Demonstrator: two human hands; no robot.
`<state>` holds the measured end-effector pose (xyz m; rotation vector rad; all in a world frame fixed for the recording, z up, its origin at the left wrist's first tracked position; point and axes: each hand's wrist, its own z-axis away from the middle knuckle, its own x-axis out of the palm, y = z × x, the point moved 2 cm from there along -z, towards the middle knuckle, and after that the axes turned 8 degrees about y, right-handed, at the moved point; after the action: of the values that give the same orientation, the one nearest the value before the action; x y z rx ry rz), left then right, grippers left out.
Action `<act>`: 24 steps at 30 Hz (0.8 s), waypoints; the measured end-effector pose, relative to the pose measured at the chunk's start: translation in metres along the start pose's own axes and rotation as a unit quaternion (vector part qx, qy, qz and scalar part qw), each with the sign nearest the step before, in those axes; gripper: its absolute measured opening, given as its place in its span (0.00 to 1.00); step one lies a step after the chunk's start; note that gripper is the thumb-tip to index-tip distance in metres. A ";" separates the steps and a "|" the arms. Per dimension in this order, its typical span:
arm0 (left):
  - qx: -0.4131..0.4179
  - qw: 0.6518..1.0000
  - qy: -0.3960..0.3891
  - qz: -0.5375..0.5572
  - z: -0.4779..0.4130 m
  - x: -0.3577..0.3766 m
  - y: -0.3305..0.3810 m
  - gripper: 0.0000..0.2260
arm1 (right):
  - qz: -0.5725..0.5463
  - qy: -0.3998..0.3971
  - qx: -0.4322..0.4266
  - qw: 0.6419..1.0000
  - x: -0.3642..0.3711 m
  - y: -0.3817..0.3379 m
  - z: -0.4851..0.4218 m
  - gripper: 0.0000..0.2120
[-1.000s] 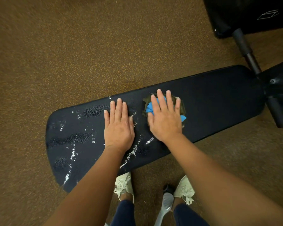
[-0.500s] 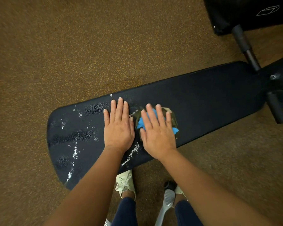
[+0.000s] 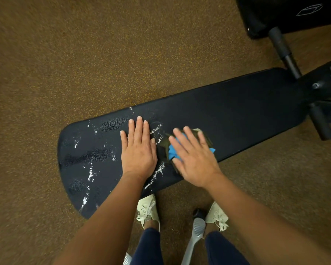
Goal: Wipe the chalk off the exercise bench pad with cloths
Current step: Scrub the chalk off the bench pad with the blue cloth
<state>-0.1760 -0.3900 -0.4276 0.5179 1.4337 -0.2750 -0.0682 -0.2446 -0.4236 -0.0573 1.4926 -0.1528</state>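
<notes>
A long black bench pad (image 3: 237, 111) lies across the view, with white chalk streaks (image 3: 90, 173) over its left half and a smear (image 3: 157, 172) between my hands. My left hand (image 3: 138, 150) rests flat on the pad with straight fingers. Just to its right, my right hand (image 3: 194, 157) presses flat on a bunched blue and olive cloth (image 3: 172, 150). The cloth sits near the pad's front edge and is mostly covered by my palm. The right hand looks motion-blurred.
Brown speckled flooring (image 3: 84, 54) surrounds the bench. The bench's black frame and bars (image 3: 321, 127) stand at the right, with a black padded block (image 3: 287, 12) at the top right. My white shoes (image 3: 147, 211) and a grey tool handle (image 3: 196, 234) are below the pad.
My right hand has slid the cloth from the pad's middle leftward and toward the front edge, close beside my left hand. The left hand has stayed flat in place.
</notes>
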 end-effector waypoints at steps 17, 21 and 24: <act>0.004 1.000 -0.001 0.000 0.006 0.000 -0.003 0.27 | -0.003 0.026 0.208 0.978 0.000 -0.019 -0.016 0.33; 0.007 1.000 0.000 0.003 0.006 0.000 -0.004 0.27 | -0.005 -0.011 -0.012 1.000 0.002 -0.019 0.012 0.30; 0.008 1.000 0.000 0.000 0.008 0.000 -0.004 0.27 | 0.001 -0.004 0.022 1.000 0.000 0.006 0.005 0.31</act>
<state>-0.1713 -0.3976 -0.4282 0.5305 1.4330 -0.2864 -0.0624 -0.2390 -0.4236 -0.0207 1.4801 -0.1824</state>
